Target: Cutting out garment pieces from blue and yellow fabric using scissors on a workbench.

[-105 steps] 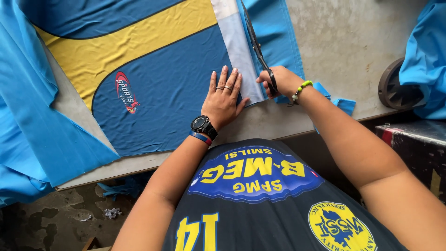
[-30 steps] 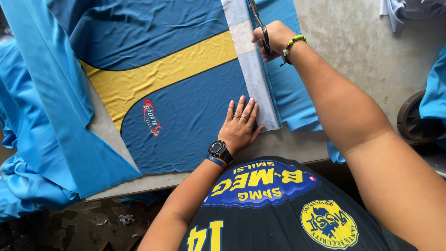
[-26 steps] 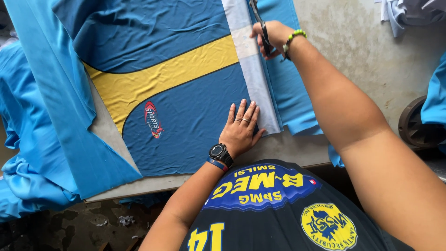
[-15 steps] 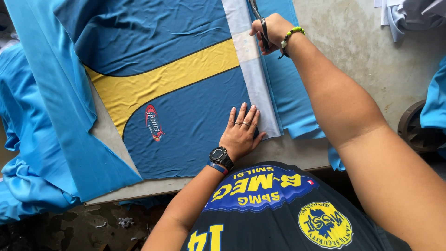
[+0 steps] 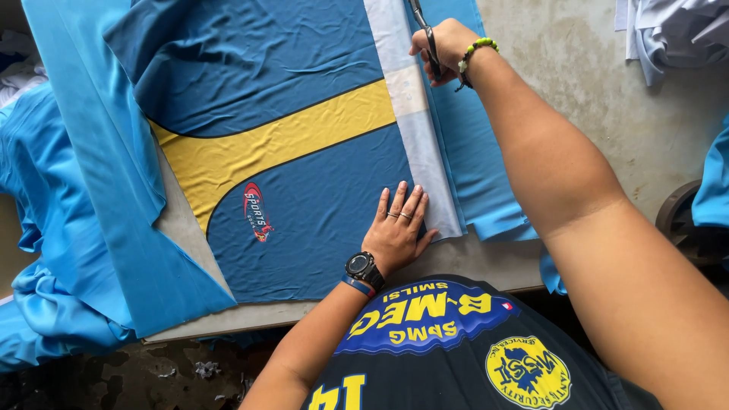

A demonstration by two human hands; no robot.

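Note:
A printed fabric panel (image 5: 304,137), dark blue with a curved yellow band and a small red logo, lies flat on the table. Along its right side runs a pale white strip (image 5: 414,129). My left hand (image 5: 399,231) lies flat, fingers spread, on the dark blue part near the panel's lower right corner; it wears a black watch and rings. My right hand (image 5: 448,45), with a green bead bracelet, is shut on scissors (image 5: 425,30) at the top of the view, blades along the white strip's right edge. Light blue cloth (image 5: 478,167) lies right of the strip.
Loose light blue fabric (image 5: 83,228) drapes over the table's left side and hangs down. The grey table top (image 5: 600,99) shows bare at the right. Pale cloth (image 5: 676,30) is piled at the top right, and a dark round object (image 5: 687,228) sits at the right edge.
My right hand with the scissors has moved farther up along the white strip, away from me. My left hand has stayed pressed flat on the dark blue fabric near the lower corner.

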